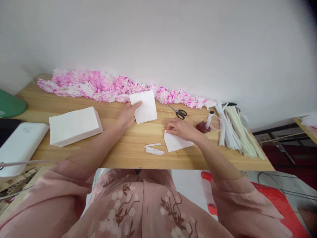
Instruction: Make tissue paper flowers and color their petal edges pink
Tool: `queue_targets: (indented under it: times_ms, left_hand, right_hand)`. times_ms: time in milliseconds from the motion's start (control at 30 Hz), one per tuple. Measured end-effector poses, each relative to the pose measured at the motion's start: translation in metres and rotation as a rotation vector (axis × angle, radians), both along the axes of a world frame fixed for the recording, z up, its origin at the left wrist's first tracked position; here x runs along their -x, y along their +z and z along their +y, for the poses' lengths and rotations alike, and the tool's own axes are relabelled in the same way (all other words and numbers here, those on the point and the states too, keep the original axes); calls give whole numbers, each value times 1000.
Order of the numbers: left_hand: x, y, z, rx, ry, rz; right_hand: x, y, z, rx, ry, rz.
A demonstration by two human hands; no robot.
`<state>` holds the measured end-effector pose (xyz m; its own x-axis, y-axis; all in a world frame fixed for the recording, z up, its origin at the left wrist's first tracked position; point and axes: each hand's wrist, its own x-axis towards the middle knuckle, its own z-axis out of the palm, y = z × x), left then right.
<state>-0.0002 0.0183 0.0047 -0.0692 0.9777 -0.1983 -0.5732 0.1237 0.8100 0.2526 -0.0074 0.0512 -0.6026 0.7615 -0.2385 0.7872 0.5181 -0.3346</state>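
Note:
My left hand [129, 115] holds a white square sheet of paper [146, 110] raised over the table, thumb on its face and fingers behind. Over a second white sheet of paper [177, 142] lying on the wood is my right hand [180, 128], its fingers curled and pinched at the sheet's upper left corner. Several narrow white paper strips [154, 149] lie to the left of that sheet. Black-handled scissors [180, 113] rest just beyond my right hand. A thick stack of white paper [74, 126] sits to the left of my left forearm.
Crumpled pink-and-white paper [99, 86] runs along the wall. At the right stand a bottle of dark red liquid [204, 126] and bundles of white and cream stems [237, 132]. A white power bank [23, 145] and a green container [11, 104] are at the left.

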Motion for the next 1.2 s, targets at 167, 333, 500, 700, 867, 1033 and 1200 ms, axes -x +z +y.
queue_targets:
  times_ms: [167, 333, 500, 700, 867, 1033, 1200]
  left_hand:
    - [0, 0, 0, -2, -29, -58]
    - [-1, 2, -3, -32, -70, -105]
    - [-3, 6, -8, 20, -181, -134]
    - [-10, 4, -8, -111, -211, -75]
    - [-11, -1, -8, -111, -210, -117]
    - [-9, -6, -5, -94, -216, -157]
    - [-9, -11, -4, -118, -233, -198]
  right_hand:
    - [-1, 37, -10, 28, -161, 230]
    - [34, 45, -9, 168, -213, 708]
    - [82, 15, 13, 134, -377, 1124]
    - [97, -11, 32, -49, -467, 1292]
    - [95, -14, 33, -67, -556, 1339]
    - [92, -17, 35, -79, -621, 1339]
    - [89, -20, 39, -113, -622, 1324]
